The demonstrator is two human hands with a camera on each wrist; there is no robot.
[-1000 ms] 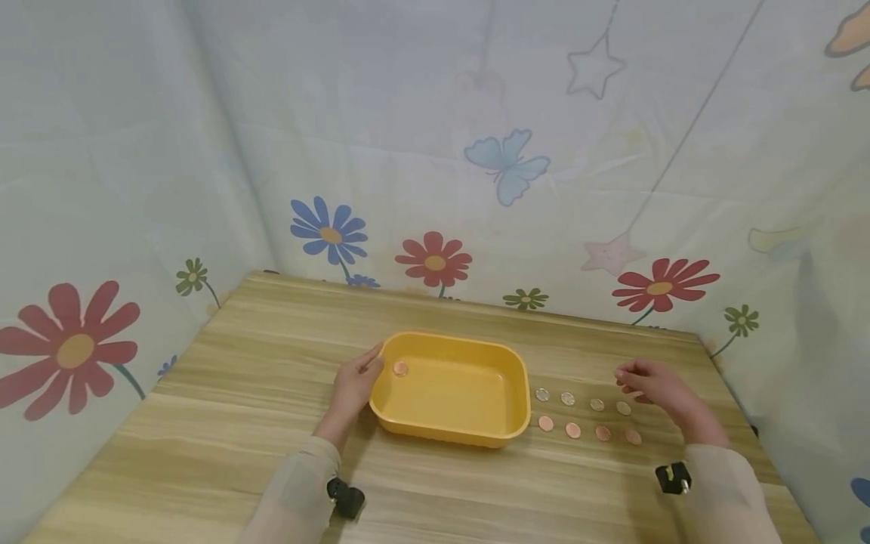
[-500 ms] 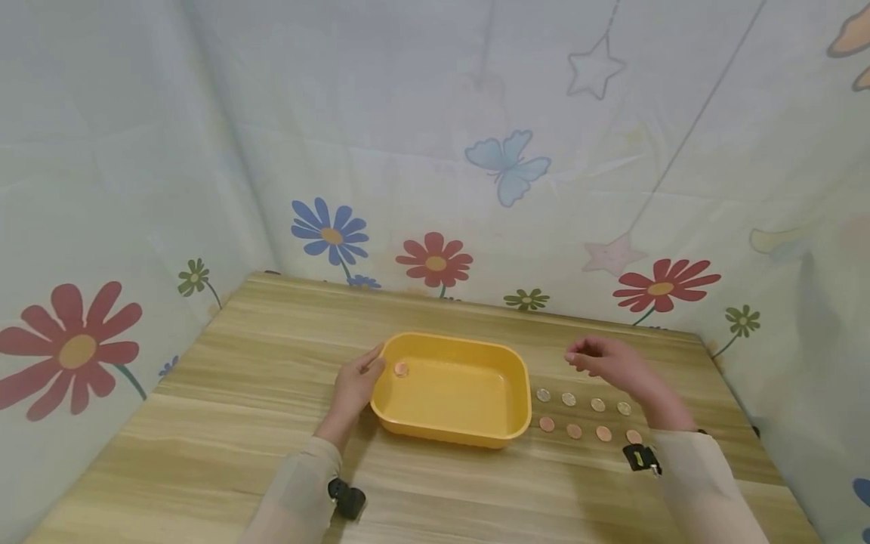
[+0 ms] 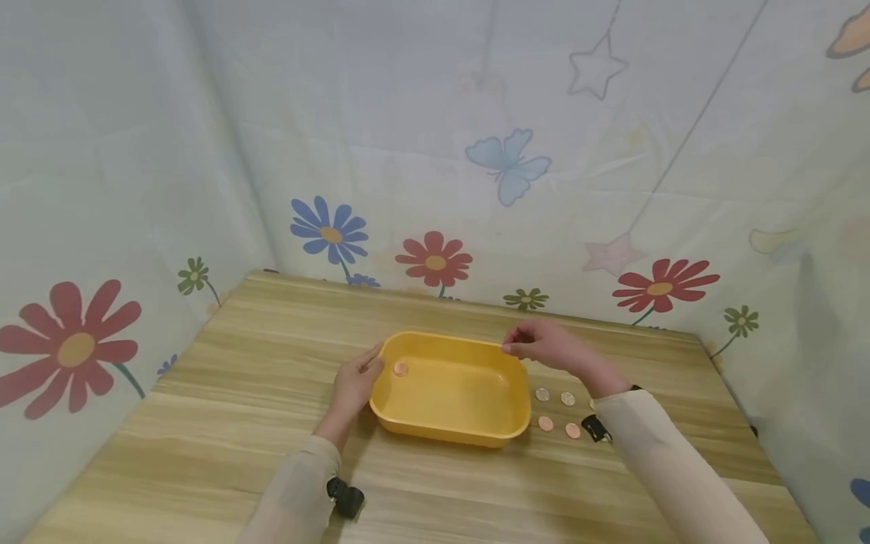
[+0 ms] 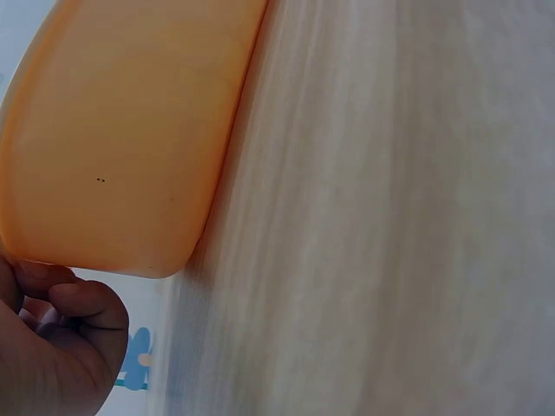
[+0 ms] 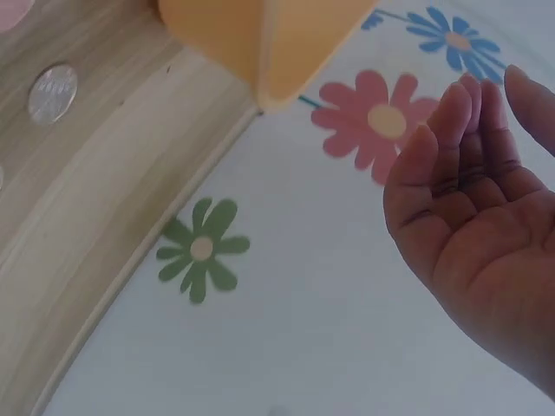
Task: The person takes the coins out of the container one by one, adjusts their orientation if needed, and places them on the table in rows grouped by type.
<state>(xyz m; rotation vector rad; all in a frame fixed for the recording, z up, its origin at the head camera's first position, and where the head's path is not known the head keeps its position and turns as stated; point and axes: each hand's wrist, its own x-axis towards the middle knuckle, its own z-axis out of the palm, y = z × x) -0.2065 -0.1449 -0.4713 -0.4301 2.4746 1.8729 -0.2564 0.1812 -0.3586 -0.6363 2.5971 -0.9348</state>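
A yellow plastic tray [image 3: 448, 437] stands on the table, one copper-coloured coin [image 3: 401, 369] lying inside near its left end. My left hand [image 3: 355, 385] grips the tray's left rim; in the left wrist view its fingers curl at the tray's corner. Over the far right corner of the tray hovers my right hand [image 3: 544, 344], fingers bent and thumb close to them. Whether a coin is between its fingertips cannot be seen. Right of the tray lie silver coins [image 3: 567, 399] in a back row and copper coins [image 3: 573, 431] in a front row; my right forearm hides some.
The wood-grain table [image 3: 224, 423] meets a flower-printed cloth backdrop [image 3: 381, 151] at its back and sides. Black wrist cameras are strapped to both wrists, the left one [image 3: 347, 499] hanging close to the tabletop.
My right hand has moved left from beside the coin rows to above the tray's far right corner, its forearm now covering the right-hand coins. My left hand and the tray have stayed put.
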